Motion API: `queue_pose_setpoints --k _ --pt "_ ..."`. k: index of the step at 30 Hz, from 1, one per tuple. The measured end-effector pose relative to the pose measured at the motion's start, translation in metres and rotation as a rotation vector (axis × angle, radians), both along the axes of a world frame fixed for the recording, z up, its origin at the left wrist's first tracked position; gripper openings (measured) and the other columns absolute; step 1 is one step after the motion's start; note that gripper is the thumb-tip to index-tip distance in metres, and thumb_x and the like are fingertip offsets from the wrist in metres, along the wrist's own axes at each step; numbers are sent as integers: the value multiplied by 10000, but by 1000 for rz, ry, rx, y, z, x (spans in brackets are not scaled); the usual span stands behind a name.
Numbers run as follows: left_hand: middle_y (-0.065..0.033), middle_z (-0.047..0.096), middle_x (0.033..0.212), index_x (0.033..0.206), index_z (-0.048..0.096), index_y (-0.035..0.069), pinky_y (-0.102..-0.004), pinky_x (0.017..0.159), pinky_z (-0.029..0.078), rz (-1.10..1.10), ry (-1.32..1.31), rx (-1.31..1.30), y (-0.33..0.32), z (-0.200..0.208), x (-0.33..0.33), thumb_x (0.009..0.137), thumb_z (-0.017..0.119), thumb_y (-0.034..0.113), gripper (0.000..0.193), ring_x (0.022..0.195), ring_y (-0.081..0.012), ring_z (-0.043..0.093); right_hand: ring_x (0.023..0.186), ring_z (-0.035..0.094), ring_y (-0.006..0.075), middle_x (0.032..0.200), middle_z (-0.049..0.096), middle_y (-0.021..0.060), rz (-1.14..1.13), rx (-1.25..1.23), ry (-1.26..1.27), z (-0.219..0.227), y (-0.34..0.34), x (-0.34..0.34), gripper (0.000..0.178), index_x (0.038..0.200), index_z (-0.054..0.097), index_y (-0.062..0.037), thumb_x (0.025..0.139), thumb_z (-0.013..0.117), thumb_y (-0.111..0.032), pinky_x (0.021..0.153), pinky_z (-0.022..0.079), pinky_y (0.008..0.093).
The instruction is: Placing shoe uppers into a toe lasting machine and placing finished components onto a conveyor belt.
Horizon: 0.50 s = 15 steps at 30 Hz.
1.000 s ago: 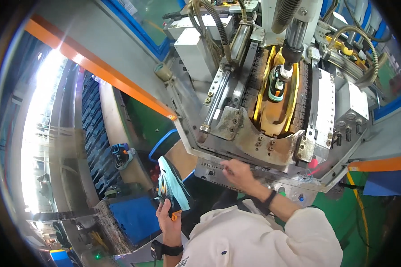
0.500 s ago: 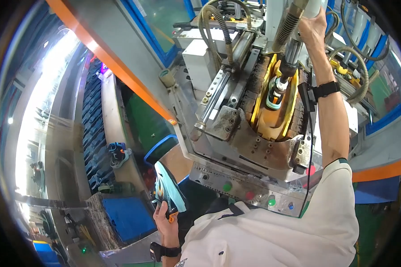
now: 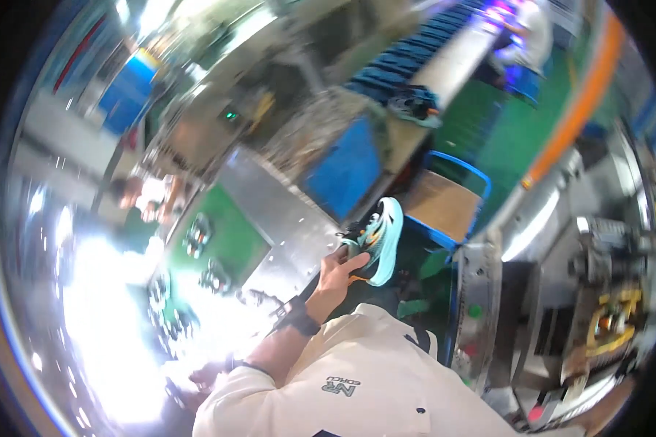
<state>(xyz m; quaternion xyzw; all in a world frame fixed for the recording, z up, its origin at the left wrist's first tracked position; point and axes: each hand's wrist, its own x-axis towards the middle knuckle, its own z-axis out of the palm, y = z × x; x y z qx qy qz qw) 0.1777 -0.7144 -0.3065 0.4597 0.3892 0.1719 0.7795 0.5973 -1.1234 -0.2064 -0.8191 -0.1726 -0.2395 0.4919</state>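
Observation:
My left hand (image 3: pixel 333 280) is closed around a sneaker (image 3: pixel 380 244), gripping it by its dark upper, thumb across the side. The shoe has a pale turquoise sole, a black and teal upper and orange accents. It is tilted, with its sole facing right, beside a blue-framed cart. At the lower right rim a blurred strip of skin looks like my right forearm (image 3: pixel 608 409); the hand itself cannot be made out. Nearby on the right stands the machine, with a yellow-edged fixture (image 3: pixel 616 324) in it.
A blue-framed cart with a brown board (image 3: pixel 444 204) stands beyond the shoe. A dark shoe (image 3: pixel 415 103) sits by the conveyor (image 3: pixel 408 51). To the left are a metal table (image 3: pixel 270 197) and several shoes on a green surface (image 3: pixel 222 218). Other people (image 3: pixel 525 36) are at the far right and left.
The view has swung left, away from the machine, which now lies at the right edge. My left hand still holds the sneaker. My right hand, earlier raised at the machine, no longer shows.

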Motion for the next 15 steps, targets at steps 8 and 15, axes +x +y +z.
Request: queue_pose_setpoints --k 8,15 --pt "-126 696 902 1009 665 -66 -336 654 571 541 298 -108 97 -84 -130 759 774 105 322 712 -205 683 922 612 162 982 659 98 438 25 38 32 211 -140 230 1112 603 -3 914 613 -118 836 490 286" --pt "-147 687 865 972 680 -41 -367 563 578 834 323 -94 243 -176 -233 736 770 107 292 634 -245 681 933 615 167 1006 662 102 399 86 14 -55 119 114 220 1120 605 6 926 596 -98 841 488 288"
